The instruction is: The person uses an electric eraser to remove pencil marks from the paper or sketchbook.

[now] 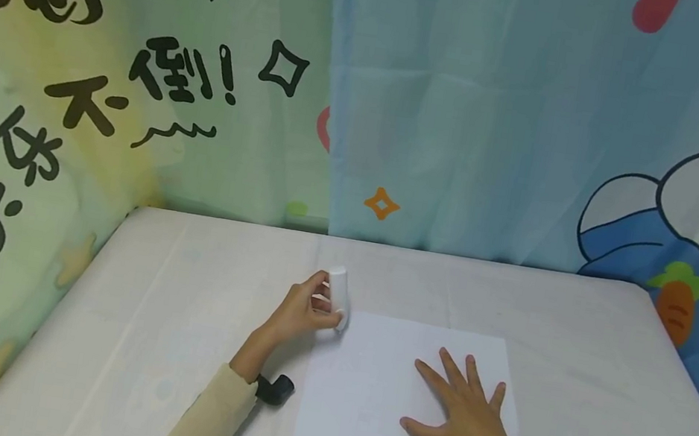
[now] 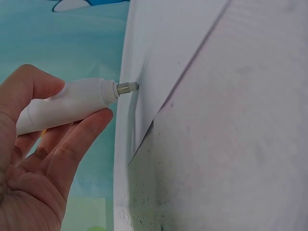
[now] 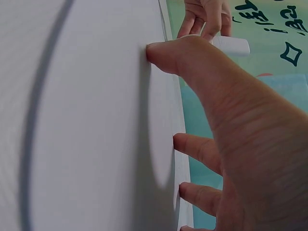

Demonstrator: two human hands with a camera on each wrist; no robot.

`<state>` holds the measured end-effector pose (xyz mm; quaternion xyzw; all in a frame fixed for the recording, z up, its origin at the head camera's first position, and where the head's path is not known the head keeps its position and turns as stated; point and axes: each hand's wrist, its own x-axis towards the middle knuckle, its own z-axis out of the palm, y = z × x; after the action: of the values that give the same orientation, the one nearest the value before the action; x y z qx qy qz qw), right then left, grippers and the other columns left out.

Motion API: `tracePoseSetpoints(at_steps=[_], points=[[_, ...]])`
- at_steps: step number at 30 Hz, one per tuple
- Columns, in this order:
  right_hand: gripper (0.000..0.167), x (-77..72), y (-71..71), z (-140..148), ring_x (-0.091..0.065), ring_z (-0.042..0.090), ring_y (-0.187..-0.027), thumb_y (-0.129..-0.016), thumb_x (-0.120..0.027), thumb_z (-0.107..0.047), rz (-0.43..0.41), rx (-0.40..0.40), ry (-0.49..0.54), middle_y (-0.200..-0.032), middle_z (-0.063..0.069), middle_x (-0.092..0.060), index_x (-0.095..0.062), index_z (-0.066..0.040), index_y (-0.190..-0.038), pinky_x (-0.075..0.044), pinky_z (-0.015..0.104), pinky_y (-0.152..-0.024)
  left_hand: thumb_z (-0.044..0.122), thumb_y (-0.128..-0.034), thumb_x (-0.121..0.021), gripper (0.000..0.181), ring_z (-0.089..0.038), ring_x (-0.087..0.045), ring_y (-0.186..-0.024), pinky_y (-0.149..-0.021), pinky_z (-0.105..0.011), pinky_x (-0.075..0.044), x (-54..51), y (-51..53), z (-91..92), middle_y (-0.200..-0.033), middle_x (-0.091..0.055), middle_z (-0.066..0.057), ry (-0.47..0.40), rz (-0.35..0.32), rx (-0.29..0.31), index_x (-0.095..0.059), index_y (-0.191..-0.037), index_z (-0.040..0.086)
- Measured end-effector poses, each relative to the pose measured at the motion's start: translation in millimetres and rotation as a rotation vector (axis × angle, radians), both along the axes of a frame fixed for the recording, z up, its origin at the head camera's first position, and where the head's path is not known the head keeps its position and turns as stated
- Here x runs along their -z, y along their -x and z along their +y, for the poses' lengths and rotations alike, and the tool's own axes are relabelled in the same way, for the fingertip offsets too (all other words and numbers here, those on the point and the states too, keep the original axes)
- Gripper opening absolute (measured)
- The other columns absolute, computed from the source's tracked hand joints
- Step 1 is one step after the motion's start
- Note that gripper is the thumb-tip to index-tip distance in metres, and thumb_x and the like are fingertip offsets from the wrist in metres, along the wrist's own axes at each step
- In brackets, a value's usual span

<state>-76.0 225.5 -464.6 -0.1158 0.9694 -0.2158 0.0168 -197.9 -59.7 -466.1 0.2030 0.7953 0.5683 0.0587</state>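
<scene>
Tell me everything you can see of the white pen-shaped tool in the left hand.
The white pen-shaped tool looks like an electric eraser: a smooth, thick, plastic-looking body narrowing to a stepped collar, then a thin metallic-looking sleeve with a pale, blunt tip. The left hand grips the body between thumb and fingers, holding it nearly upright with the tip down, by the upper-left corner of the white paper in the head view. I can't tell whether the tip touches the sheet or is running.

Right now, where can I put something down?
Left of the left hand, and right of the rectangular white paper, the white tabletop is bare. The paper is crowded: the right hand spreads across its right side, the left holds a white cylinder at the far-left corner.
</scene>
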Motion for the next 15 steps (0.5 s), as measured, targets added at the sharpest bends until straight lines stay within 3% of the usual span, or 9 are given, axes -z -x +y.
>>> tracePoseSetpoints(at_steps=[15], points=[[0.082,0.6,0.8,1.1,-0.019,0.058,-0.138,-0.071,-0.075,-0.061,-0.014,-0.001,0.010,-0.152,0.021,-0.036,-0.054,-0.021,-0.139,-0.004,0.086,-0.093,0.000,-0.0797,-0.071,0.044,-0.036,-0.069,-0.088,-0.076,-0.032,-0.058,-2.4,-0.5,0.3,-0.098,-0.065,-0.023,0.018,0.006,-0.002,-0.051,-0.118,-0.004]])
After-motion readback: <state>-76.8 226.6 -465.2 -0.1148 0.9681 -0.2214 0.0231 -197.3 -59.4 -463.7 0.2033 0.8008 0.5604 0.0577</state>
